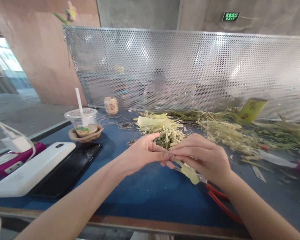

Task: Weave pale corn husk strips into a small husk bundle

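My left hand (150, 150) and my right hand (205, 156) meet over the front middle of the table, with their fingertips pinched together. A pale green, leaf-like plant piece (191, 174) comes out below the right fingers; its upper end is hidden between the fingertips. Scissors (221, 198) with red handles lie beneath my right hand, blades partly covered. Just beyond the fingers is a heap of small, curly, pale plant pieces (171, 136). Behind it lies a bundle of broad pale green-yellow strips (158, 122).
Shredded plant strips (225, 133) spread to the right, near a yellow-green container (252, 110) and a knife (277, 159). At left are a lidded cup (83, 121) with a straw, a black phone (67, 171), and a white power bank (35, 170). A perforated metal screen (180, 66) bounds the back.
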A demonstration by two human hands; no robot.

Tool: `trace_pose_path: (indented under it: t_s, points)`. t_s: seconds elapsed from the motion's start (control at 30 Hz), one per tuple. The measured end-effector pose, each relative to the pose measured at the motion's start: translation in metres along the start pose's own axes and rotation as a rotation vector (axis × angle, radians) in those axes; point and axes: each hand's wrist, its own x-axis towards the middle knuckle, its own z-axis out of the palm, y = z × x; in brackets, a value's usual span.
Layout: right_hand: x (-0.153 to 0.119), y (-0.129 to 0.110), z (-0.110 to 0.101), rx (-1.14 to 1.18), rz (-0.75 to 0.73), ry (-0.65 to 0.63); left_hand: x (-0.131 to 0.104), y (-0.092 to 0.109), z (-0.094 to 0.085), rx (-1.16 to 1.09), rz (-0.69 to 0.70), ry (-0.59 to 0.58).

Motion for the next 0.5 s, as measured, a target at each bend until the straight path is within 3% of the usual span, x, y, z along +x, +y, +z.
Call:
trace_pose_path:
  t_s: [0.3, 0.5]
  points:
    - [-0.0020, 0.0021, -0.0077, -0.106, -0.092, -0.071, -0.0011, 0.0016, -0.0012, 0.067, 0.006, -0.002]
    - [-0.0037, 0.0054, -0.0005, 0.153, -0.025, -0.086, -0.0006, 0.0012, -0.0008, 0.100, 0.054, -0.023]
